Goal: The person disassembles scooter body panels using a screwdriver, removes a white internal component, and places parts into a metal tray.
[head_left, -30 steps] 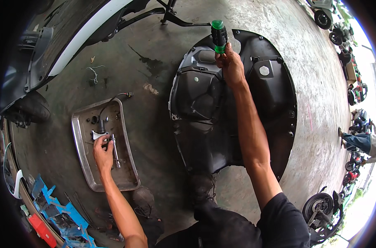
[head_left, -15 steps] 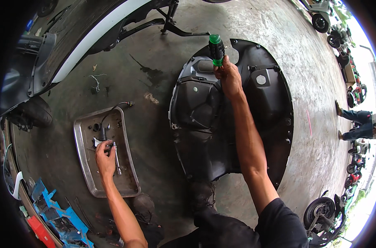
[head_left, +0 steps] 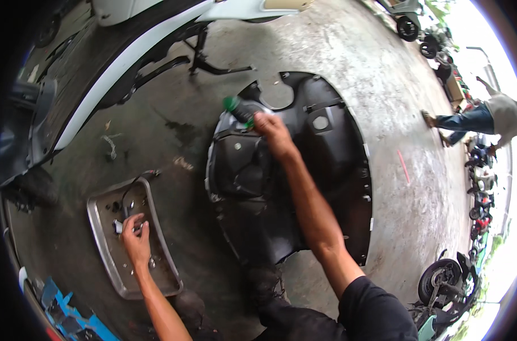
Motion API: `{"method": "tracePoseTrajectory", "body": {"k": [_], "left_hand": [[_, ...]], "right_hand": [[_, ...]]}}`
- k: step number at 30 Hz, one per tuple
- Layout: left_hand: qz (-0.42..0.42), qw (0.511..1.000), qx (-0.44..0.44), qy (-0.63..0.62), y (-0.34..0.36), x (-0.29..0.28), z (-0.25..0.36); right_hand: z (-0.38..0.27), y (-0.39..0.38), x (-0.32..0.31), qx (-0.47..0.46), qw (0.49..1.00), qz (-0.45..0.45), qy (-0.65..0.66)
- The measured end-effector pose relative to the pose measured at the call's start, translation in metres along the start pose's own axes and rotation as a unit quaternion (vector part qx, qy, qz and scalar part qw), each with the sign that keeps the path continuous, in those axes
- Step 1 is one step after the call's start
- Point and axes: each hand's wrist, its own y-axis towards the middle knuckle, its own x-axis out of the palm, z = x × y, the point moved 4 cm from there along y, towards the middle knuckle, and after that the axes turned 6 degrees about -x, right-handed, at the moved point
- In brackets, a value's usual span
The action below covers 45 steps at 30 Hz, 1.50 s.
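My right hand (head_left: 276,136) is closed around a screwdriver with a green and black handle (head_left: 240,110), its handle end tilted away to the left. The shaft is hidden. Below it lies a large black plastic panel (head_left: 304,210), apparently a scooter body part. Over on the left, my left hand (head_left: 136,241) reaches into a metal tray (head_left: 173,278), its fingers curled among small parts. A black cable (head_left: 134,184) with a connector hangs over the tray's far rim. Beside the fingers shows a whitish part (head_left: 119,227). What my left fingers grip, if anything, is hidden.
A scooter with white trim (head_left: 108,74) stands at the far left, its stand (head_left: 221,70) reaching toward the panel. Blue pieces (head_left: 71,312) lie at the lower left. A person (head_left: 468,120) walks at the right near parked motorcycles. A motorcycle wheel (head_left: 440,284) stands lower right.
My right hand has brought the screwdriver left and nearer, tilting its handle leftward. My left hand stays in the tray, closer to the cable. The whole view has shifted, and the walking person shows more fully.
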Motion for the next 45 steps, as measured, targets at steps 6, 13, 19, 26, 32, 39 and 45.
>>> {"method": "tracePoseTrajectory", "body": {"k": [6,13,19,26,32,39,45], "left_hand": [[-0.07,0.979,0.187,-0.035,0.008,0.053,0.172],[-0.076,0.913,0.397,0.048,0.028,0.115,0.296],[-0.095,0.844,0.514,0.125,0.041,0.121,0.306],[0.004,0.899,0.395,0.187,0.041,0.14,0.318],[-0.062,0.928,0.222,0.292,0.04,0.12,0.32],[-0.186,0.955,0.131,0.192,0.039,0.125,0.3],[-0.151,0.974,0.131,0.104,0.037,0.117,0.271]], "right_hand": [[-0.005,-0.001,0.018,-0.033,0.997,-0.046,-0.045],[-0.006,-0.013,-0.01,-0.035,0.999,-0.004,0.021],[0.009,-0.023,0.002,-0.003,0.997,-0.067,-0.038],[0.008,-0.024,-0.003,-0.006,0.996,-0.021,-0.087],[-0.019,-0.03,0.016,-0.032,0.999,0.019,-0.018],[-0.054,-0.046,0.057,-0.223,0.893,0.082,-0.383],[-0.021,-0.03,0.096,-0.185,0.889,0.127,-0.399]]}}
